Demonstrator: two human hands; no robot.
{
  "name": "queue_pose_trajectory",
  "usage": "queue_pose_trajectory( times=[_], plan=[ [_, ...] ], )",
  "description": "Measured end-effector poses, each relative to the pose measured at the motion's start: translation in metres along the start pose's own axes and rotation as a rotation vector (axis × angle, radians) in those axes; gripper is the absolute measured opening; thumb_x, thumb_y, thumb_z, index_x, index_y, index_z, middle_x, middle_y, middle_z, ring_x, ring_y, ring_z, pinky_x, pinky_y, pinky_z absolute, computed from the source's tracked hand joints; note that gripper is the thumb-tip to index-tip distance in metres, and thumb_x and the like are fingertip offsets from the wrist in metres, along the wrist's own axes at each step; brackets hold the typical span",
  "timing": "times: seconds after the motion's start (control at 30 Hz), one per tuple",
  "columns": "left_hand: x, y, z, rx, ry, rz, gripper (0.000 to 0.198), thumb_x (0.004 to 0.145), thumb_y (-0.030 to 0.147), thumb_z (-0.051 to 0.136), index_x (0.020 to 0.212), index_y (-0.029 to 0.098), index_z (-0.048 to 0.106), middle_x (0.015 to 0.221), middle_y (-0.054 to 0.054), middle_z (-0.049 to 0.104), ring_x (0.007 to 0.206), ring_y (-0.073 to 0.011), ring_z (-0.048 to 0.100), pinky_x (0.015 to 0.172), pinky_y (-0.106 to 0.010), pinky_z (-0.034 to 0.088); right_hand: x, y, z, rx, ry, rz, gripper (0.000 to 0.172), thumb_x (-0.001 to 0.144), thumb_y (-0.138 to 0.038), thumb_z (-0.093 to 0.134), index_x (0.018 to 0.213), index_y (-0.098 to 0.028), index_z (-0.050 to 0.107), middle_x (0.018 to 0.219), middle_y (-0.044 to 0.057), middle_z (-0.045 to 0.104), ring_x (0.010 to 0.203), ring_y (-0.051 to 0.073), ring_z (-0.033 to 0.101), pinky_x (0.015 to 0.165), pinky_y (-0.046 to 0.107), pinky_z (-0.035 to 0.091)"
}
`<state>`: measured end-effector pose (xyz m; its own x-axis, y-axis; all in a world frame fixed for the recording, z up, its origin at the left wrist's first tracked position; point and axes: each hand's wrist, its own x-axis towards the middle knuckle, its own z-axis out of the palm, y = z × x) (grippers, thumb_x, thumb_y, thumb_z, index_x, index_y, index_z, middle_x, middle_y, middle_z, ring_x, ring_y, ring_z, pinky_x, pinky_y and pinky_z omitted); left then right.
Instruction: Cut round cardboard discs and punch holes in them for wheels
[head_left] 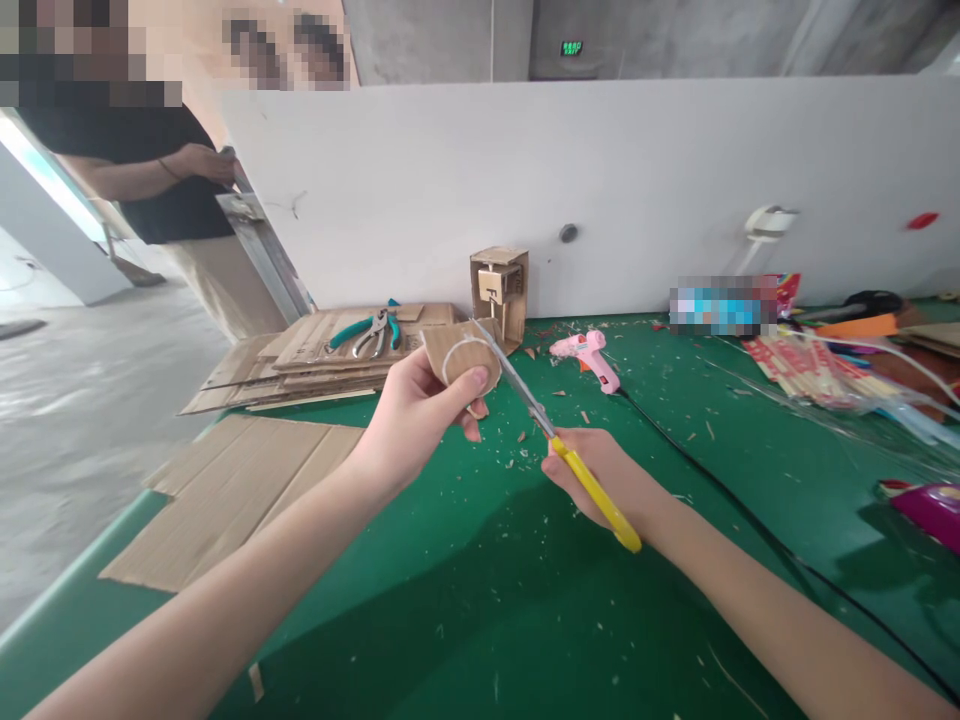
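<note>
Pinched between the thumb and fingers of my left hand (pixel 412 410) is a small piece of cardboard (pixel 459 360) with a white circle drawn on it. My right hand (pixel 600 470) grips a pair of scissors (pixel 596 492) with yellow handles and metal blades. The blades point up and left, reaching the right edge of the cardboard piece near the drawn line. Whether the blades are parted is hard to make out. Both hands are above the green table (pixel 450 610), with cardboard scraps scattered below.
Behind my hands stands a small cardboard box structure (pixel 517 300). Pliers (pixel 369 332) lie on stacked cardboard (pixel 300 350), with a flat sheet (pixel 240 500) nearer. A pink glue gun (pixel 589 357) trails a black cord. Wrapped sticks (pixel 810 370) are at right. A person (pixel 150 170) stands at left.
</note>
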<state>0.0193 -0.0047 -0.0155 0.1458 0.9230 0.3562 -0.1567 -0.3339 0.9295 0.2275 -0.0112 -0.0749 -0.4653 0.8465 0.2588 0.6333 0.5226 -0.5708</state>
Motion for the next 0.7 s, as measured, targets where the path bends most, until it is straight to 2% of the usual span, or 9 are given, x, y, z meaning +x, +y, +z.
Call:
queue_pose_trajectory(
  times=[0.33,0.57,0.7],
  plan=[
    [-0.0005,-0.0012,0.0004,-0.060,-0.010,-0.046,0.016,0.078,0.024,0.068,0.081,0.015,0.056,0.067,0.001,0.056,0.055,-0.0082,0.054,0.040,-0.018,0.047,0.0012,0.0017,0.0018,-0.106,0.040,-0.025,0.045,0.090,-0.053,0.035,0.058,-0.022,0.032,0.052,-0.001,0.041,0.046,0.011,0.038,0.048,0.027,0.027],
    [-0.0002,-0.0008,-0.0008,-0.094,-0.045,-0.065,0.015,0.079,0.023,0.068,0.082,0.014,0.056,0.068,0.000,0.055,0.056,-0.0082,0.053,0.038,-0.017,0.046,0.0015,0.0012,-0.0007,-0.178,0.043,0.014,0.045,0.090,-0.053,0.033,0.057,-0.022,0.033,0.049,-0.001,0.039,0.044,0.011,0.035,0.047,0.027,0.025],
    [0.0002,-0.0020,-0.0021,-0.103,-0.065,-0.078,0.014,0.079,0.023,0.068,0.082,0.015,0.056,0.067,0.001,0.054,0.055,-0.0080,0.051,0.038,-0.017,0.044,0.0007,0.0028,0.0001,-0.099,0.049,0.023,0.048,0.089,-0.056,0.035,0.056,-0.022,0.030,0.049,-0.003,0.035,0.044,0.010,0.033,0.045,0.026,0.023]
  ],
)
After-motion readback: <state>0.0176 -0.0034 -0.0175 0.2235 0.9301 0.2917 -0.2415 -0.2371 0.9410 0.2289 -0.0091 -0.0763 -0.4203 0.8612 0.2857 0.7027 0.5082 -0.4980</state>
